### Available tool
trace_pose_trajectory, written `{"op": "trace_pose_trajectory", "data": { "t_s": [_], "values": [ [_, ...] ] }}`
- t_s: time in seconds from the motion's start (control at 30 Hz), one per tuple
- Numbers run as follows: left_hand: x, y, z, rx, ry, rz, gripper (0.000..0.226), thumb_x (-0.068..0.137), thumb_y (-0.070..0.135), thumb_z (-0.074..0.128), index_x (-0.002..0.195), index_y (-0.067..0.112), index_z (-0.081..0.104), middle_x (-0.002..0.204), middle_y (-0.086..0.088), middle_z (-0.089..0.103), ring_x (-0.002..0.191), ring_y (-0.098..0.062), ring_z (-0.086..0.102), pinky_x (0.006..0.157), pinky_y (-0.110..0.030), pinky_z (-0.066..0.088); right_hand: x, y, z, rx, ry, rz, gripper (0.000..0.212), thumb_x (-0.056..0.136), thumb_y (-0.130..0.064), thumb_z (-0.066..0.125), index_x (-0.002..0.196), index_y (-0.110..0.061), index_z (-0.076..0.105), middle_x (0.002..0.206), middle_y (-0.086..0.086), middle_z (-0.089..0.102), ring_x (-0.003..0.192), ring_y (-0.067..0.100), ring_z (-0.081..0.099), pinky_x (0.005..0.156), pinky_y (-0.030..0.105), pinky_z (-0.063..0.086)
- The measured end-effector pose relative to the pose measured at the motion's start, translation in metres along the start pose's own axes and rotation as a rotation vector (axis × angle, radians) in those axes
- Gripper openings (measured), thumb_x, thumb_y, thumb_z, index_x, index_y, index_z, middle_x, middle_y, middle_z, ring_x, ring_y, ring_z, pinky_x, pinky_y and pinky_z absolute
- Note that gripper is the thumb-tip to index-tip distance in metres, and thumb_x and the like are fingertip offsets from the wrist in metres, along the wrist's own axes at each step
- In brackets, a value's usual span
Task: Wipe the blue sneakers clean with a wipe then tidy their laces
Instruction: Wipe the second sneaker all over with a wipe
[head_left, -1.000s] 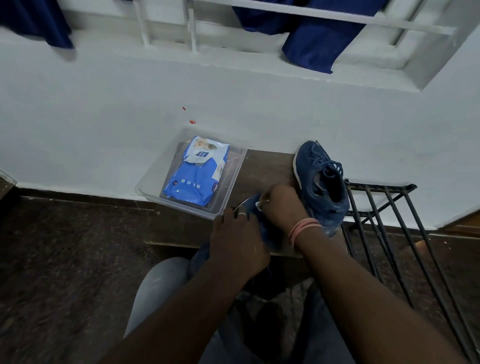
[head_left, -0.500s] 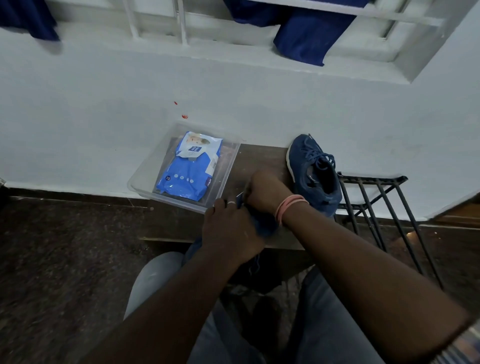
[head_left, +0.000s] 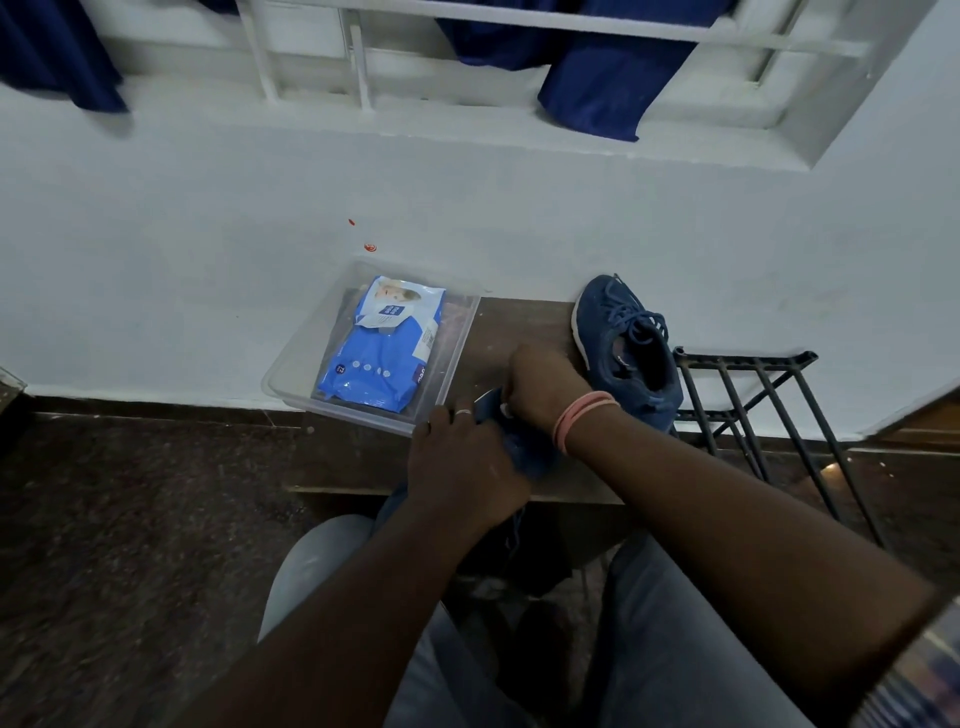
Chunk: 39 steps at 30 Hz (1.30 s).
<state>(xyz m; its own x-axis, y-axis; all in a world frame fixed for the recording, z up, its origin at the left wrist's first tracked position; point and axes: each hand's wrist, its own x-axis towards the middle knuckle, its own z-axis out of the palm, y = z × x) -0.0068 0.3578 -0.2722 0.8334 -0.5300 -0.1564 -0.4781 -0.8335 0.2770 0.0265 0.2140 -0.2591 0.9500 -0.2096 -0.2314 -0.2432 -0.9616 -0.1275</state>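
On the left of the small brown counter (head_left: 524, 322) sits a clear plastic tray (head_left: 291, 382), with part of it hanging past the counter's left edge. Inside the tray lies a blue pack of wipes (head_left: 382, 348), flat, with its white flap at the far end.

Next come the two hands, close together at the front edge of the counter. The left hand (head_left: 460, 465) has a ring on one finger, and its fingers curl round a blue sneaker (head_left: 527, 454). Most of this sneaker is hidden under the hands, so only a bit of blue cloth shows between them. A thin blue lace (head_left: 514, 538) hangs down from it below the counter edge. The right hand (head_left: 540, 387) has pink bands (head_left: 579, 415) on the wrist. Its fingers are curled and pinch something small and white at the top of the same sneaker; what that white bit is cannot be told.

Just right of the hands stands the second blue sneaker (head_left: 623, 348), toe pointing to the white wall (head_left: 208, 249), its laces loose on top. Its heel is close to the right wrist.

Farther right is a black metal rack (head_left: 753, 395), beside the counter.
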Motion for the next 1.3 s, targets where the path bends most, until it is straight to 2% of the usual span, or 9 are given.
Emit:
{"op": "trace_pose_trajectory", "data": {
  "t_s": [0.1,0.37,0.5,0.57,0.7,0.83,1.07,1.17,1.3],
  "values": [
    [-0.001,0.001,0.000,0.014,-0.006,-0.004,0.060,0.088,0.060,0.050,0.136,0.024,0.054,0.138,-0.004,0.055,0.127,-0.029,0.045,0.104,-0.044,0.038,-0.004,-0.001,0.003,-0.072,0.136,0.052,0.022,0.099,-0.006,0.050,0.116,-0.005,0.064,0.112,0.015,0.068,0.101,0.033,0.066,0.073,0.035,0.047],
    [-0.001,0.000,0.001,0.027,0.000,-0.002,0.064,0.088,0.062,0.040,0.138,0.025,0.053,0.138,-0.006,0.056,0.126,-0.030,0.046,0.103,-0.043,0.037,-0.002,0.005,0.001,0.131,-0.057,-0.024,0.012,0.087,-0.012,0.071,0.094,-0.004,0.079,0.095,0.013,0.075,0.087,0.026,0.069,0.076,0.030,0.054],
    [-0.002,0.001,0.000,0.042,-0.013,-0.011,0.063,0.089,0.061,0.044,0.140,0.026,0.051,0.138,-0.005,0.056,0.127,-0.031,0.045,0.102,-0.045,0.037,-0.015,0.000,0.000,-0.128,0.125,-0.014,0.021,0.100,-0.008,0.051,0.115,-0.006,0.066,0.115,0.014,0.068,0.105,0.032,0.066,0.084,0.036,0.052],
    [-0.003,0.001,-0.001,0.035,-0.008,-0.013,0.061,0.089,0.057,0.046,0.141,0.025,0.049,0.137,-0.006,0.057,0.127,-0.031,0.045,0.102,-0.045,0.037,-0.021,-0.005,0.004,-0.122,0.147,-0.030,0.021,0.100,-0.009,0.051,0.112,-0.007,0.068,0.112,0.013,0.069,0.105,0.031,0.067,0.085,0.036,0.052],
    [-0.005,-0.001,-0.001,0.055,-0.005,-0.009,0.068,0.087,0.067,0.046,0.139,0.024,0.051,0.138,-0.007,0.057,0.129,-0.032,0.044,0.103,-0.048,0.036,-0.040,0.020,-0.004,0.378,0.336,0.092,0.025,0.088,-0.016,0.067,0.065,-0.015,0.058,0.067,0.007,0.064,0.063,0.023,0.063,0.061,0.027,0.053],
    [-0.003,-0.002,-0.006,0.138,-0.016,0.026,0.079,0.084,0.084,0.044,0.143,0.032,0.050,0.145,-0.006,0.054,0.135,-0.032,0.043,0.104,-0.048,0.039,-0.108,0.041,0.001,0.813,0.371,0.270,0.007,0.088,-0.011,0.072,0.083,-0.016,0.070,0.077,-0.002,0.071,0.061,0.014,0.068,0.054,0.030,0.059],
    [-0.010,-0.003,-0.015,0.060,-0.074,-0.021,0.057,0.091,0.066,0.059,0.127,0.023,0.059,0.132,-0.006,0.054,0.125,-0.027,0.050,0.092,-0.040,0.047,-0.122,0.038,0.033,0.899,0.389,0.242,0.011,0.088,-0.007,0.069,0.086,-0.016,0.073,0.078,-0.008,0.071,0.067,-0.003,0.065,0.057,0.011,0.051],
    [-0.012,-0.004,-0.016,0.084,-0.103,-0.007,0.060,0.091,0.065,0.060,0.135,0.026,0.050,0.135,-0.007,0.052,0.121,-0.028,0.056,0.091,-0.041,0.049,-0.106,0.030,0.037,0.841,0.460,0.203,0.010,0.091,-0.008,0.067,0.090,-0.017,0.072,0.086,-0.006,0.071,0.077,0.008,0.067,0.069,0.028,0.058],
    [0.003,-0.006,-0.014,0.107,-0.239,0.038,0.091,0.092,0.065,0.059,0.161,0.042,0.005,0.153,-0.017,0.033,0.132,-0.036,0.051,0.100,-0.045,0.047,-0.075,0.025,0.046,0.529,0.394,0.113,0.015,0.090,-0.006,0.062,0.076,-0.012,0.065,0.086,0.012,0.070,0.081,0.027,0.065,0.067,0.028,0.038]
  ]
}}
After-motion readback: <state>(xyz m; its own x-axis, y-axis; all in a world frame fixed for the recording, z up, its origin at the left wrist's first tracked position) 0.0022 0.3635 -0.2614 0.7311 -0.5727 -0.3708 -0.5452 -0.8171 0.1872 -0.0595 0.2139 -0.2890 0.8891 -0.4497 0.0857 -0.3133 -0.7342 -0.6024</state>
